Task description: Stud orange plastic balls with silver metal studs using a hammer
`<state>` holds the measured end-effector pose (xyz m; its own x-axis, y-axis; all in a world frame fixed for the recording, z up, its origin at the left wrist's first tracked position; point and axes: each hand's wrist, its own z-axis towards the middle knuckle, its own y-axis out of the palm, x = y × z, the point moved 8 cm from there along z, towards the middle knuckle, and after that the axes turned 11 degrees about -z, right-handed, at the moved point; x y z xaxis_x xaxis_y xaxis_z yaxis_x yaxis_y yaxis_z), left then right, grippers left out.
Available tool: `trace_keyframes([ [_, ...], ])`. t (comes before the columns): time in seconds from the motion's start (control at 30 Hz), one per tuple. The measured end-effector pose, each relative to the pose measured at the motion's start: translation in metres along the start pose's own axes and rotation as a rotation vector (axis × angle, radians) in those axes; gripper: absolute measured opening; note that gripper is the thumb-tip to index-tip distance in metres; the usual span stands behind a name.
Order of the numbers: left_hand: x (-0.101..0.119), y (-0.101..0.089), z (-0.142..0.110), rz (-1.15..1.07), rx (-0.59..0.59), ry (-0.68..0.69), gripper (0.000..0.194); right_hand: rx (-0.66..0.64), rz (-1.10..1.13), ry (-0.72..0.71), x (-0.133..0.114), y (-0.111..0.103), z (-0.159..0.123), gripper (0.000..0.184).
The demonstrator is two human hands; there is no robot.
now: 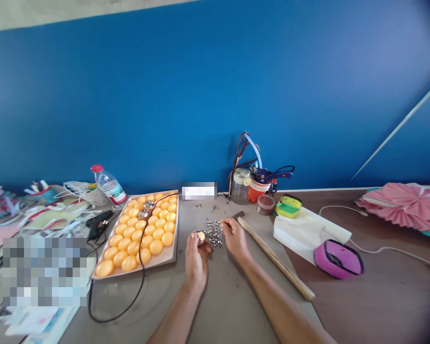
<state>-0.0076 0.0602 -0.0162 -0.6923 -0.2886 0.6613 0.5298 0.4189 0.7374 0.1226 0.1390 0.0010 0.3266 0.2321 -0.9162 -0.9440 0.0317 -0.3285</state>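
My left hand (196,260) is closed around a small orange ball (200,236) partly covered with shiny silver pieces. Just right of it, a loose pile of small silver beads or studs (214,232) lies on the grey table mat (222,306). My right hand (234,237) is at the right edge of that pile, thumb and fingertips drawn together. Whatever they pinch is too small to make out. To the left, a shallow box (175,258) holds rows of plain orange balls (129,263). Two silver-covered balls (143,214) rest on top of them.
A black cable (142,282) loops over the box to a glue gun (99,222). Wooden sticks (275,260) lie right of my hand. Behind stand a glass jar (241,188), a red tub (258,191) and a water bottle (109,186). A purple band (335,260) lies right.
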Motion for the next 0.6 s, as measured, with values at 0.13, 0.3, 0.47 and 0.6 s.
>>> trace_keyframes([
  [0.13,0.000,-0.001,0.001,0.010,0.000,0.005,0.029,-0.046,0.003,0.023,-0.002,0.002,0.000,0.016],
  [0.3,-0.001,0.002,-0.001,0.004,0.009,-0.023,0.030,-0.080,0.029,0.038,-0.005,0.003,-0.002,0.018],
  [0.47,-0.001,0.002,-0.002,-0.002,0.017,-0.040,0.037,-0.207,0.305,0.136,-0.002,0.018,-0.005,0.019],
  [0.6,-0.002,0.002,-0.001,-0.026,0.008,-0.050,0.037,-0.321,0.465,0.176,-0.010,0.031,-0.013,0.018],
])
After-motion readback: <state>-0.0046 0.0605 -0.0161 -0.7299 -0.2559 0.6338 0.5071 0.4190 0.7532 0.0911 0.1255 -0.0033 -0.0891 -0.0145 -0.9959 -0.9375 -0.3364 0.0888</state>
